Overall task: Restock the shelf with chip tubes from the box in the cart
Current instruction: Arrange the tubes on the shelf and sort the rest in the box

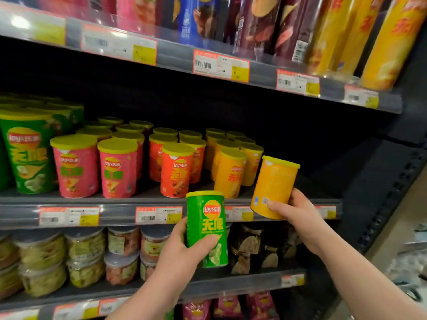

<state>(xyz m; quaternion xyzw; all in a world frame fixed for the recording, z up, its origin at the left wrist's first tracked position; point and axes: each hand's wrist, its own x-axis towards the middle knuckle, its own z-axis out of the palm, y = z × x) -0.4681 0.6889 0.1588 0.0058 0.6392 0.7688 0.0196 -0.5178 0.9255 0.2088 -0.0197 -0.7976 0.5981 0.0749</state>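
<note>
My left hand (184, 248) grips a short green chip tube (206, 227) upright in front of the middle shelf's edge. My right hand (298, 211) holds a short yellow chip tube (275, 185), tilted, at the shelf front just right of the yellow row (231, 172). The middle shelf (120, 213) carries rows of short tubes: green (27, 158) at the left, pink (97, 167), red (175, 172), then yellow. To the right of the yellow row the shelf is dark and bare. The box and cart are out of view.
Tall chip tubes (342, 33) stand on the upper shelf behind price tags. Clear snack tubs (85, 257) and dark bags fill the shelf below. A dark shelf upright (381, 204) borders the right side, with floor beyond it.
</note>
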